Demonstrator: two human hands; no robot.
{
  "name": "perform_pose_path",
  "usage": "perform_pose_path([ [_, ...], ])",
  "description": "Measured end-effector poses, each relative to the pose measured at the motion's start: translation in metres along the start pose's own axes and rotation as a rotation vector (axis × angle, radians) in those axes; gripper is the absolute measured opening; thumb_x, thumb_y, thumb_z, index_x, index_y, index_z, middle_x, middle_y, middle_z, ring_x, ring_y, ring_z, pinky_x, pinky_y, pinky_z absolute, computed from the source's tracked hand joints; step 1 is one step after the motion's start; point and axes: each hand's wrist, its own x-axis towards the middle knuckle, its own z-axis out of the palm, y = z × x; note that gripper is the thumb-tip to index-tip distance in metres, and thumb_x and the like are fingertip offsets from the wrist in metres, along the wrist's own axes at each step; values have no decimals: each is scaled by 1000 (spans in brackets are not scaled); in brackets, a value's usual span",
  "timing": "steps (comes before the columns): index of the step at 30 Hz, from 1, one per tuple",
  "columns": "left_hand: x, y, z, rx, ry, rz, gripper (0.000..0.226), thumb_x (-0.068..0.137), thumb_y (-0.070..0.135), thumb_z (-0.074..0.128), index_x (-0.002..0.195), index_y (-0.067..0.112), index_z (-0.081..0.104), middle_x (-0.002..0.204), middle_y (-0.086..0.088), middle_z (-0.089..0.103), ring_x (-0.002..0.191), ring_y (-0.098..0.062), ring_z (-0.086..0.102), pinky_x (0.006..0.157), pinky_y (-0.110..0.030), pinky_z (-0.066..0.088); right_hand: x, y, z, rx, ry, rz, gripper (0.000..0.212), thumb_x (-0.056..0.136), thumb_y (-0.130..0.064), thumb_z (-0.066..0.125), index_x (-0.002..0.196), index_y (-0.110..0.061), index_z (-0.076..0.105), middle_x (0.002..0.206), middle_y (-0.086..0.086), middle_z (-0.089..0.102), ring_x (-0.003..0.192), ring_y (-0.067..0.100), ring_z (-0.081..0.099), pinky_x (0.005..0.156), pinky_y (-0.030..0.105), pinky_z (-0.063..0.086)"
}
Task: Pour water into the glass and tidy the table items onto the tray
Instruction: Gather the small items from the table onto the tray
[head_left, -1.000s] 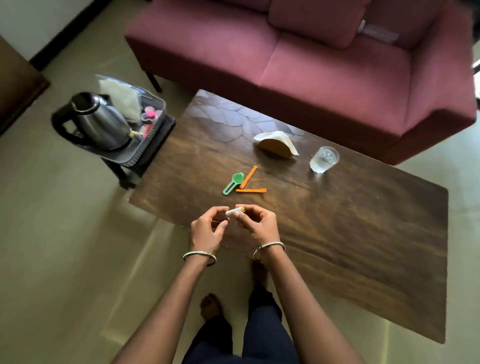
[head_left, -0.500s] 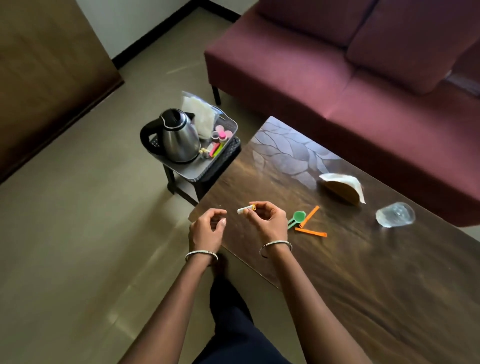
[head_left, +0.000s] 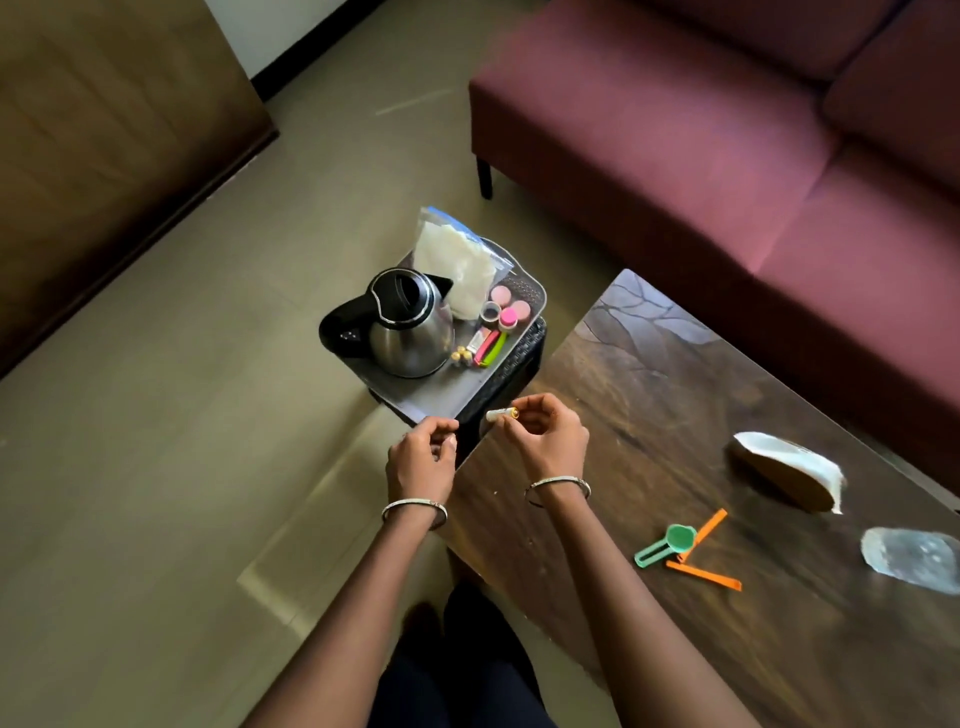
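The clear drinking glass (head_left: 914, 558), at the dark wooden coffee table's (head_left: 675, 415) three o'clock, is blurred and clipped by the right edge. At three o'clock of the steel kettle (head_left: 410, 327), the small bits (head_left: 485, 345) (pink, gold, yellow-green) are too small to name. The right hand's (head_left: 545, 441) fingers hide the back of the small white tube (head_left: 497, 414); whether the left hand's (head_left: 421, 460) curled fingers pinch anything cannot be told.

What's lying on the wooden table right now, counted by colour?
Green: 1 scoop
Orange: 2 sticks
Clear: 1 glass
Brown and white: 1 packet
Total: 5
Not counted: the tube, pinched in the right hand.
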Motion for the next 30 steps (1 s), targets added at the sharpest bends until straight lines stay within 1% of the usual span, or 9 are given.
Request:
perform_pose_path([
  [1,10,-1,2,12,7,5,18,85,8,64,93,21,73,88,2,75,74,-18,69,77,-34,57,9,0,7,-21,-4,-13,20,70,-9,86,84,-14,73,72,-4,73,60,-11,64,63,4,47],
  [2,23,-4,6,30,12,9,18,85,8,63,93,20,72,90,1,75,75,-19,68,77,-34,57,20,1,17,-42,-10,-17,21,70,-10,87,85,-14,73,73,-3,74,61,-7,65,65,8,50],
  [5,56,-16,16,89,11,35,19,84,6,63,96,18,72,95,-1,74,82,-20,68,79,-30,53,49,8,45,-98,-33,-19,19,72,-12,86,87,-15,74,75,-3,75,67,9,70,73,27,59],
  [8,84,-30,29,122,-3,48,21,84,4,62,98,16,71,99,-1,74,92,-23,67,84,-34,52,75,19,70,-158,-43,-56,15,76,-16,83,88,-14,75,76,-2,75,68,12,70,75,36,59],
  [10,100,-39,39,134,-24,68,22,84,5,61,100,16,71,101,-2,73,93,-24,67,85,-35,51,92,27,86,-192,-38,-69,14,77,-15,81,89,-13,74,78,0,75,70,16,70,75,40,59],
  [15,129,-58,61,78,-67,113,26,85,5,62,106,17,70,100,-1,73,89,-22,68,80,-40,57,121,47,115,-392,-42,-206,17,78,-15,77,93,-14,70,89,0,74,86,24,62,75,37,52],
  [19,146,-68,76,30,-84,153,34,86,3,60,116,17,66,110,-1,72,96,-22,68,83,-42,57,132,61,131,-534,-45,-310,17,79,-13,73,96,-14,70,96,3,74,91,29,59,79,43,50],
  [23,156,-75,85,13,-66,181,41,86,1,59,122,20,63,114,0,70,99,-18,68,85,-42,58,134,71,142,-595,-30,-344,18,80,-14,73,97,-15,70,97,4,73,95,29,59,80,44,49],
  [30,165,-80,91,7,-69,183,39,86,2,59,121,17,64,118,-6,70,104,-24,68,88,-42,57,133,76,150,-597,3,-381,17,81,-14,74,97,-15,69,98,4,70,94,28,59,78,45,50],
])
